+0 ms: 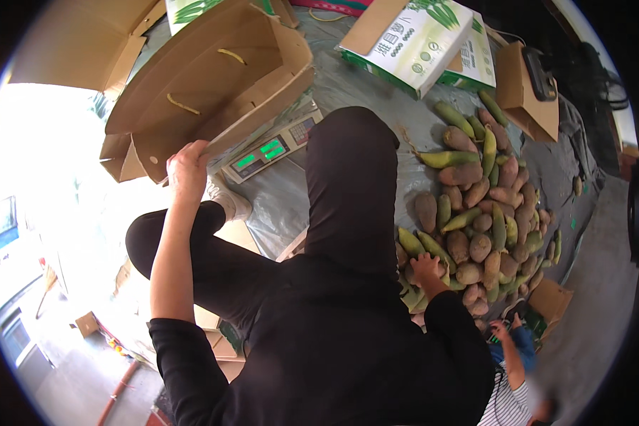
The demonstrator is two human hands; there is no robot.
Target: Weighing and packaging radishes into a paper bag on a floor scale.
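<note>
Left hand (187, 165) raised, fingers curled over the lower edge of a big open brown box (206, 78), clamped on its flap. Box tilted, open side facing the camera, two yellowish rope handles showing on its inner wall. Just right of the box's lower edge, a scale (273, 148) with a green lit display, lying on a grey sheet (362, 85) spread over the floor.

Right hand (427, 268) low on the near edge of a heap (479, 213) of brown tubers and green-yellow cobs, fingers bent down onto one piece; cannot tell whether closed around it or only resting on top. Heap stretching up and right across the sheet, well apart from the box.

Black-clad legs between the two hands, one knee up in the middle, a white shoe (227, 200) beside the scale.

Beyond the heap, a white-and-green printed carton (412, 42) with its flaps open, and a smaller brown carton (522, 89) with a dark item on top. Another small brown carton (550, 302) at the heap's lower right.

At the bottom right, another person in a striped top, small hand (500, 330) raised close to the heap.
</note>
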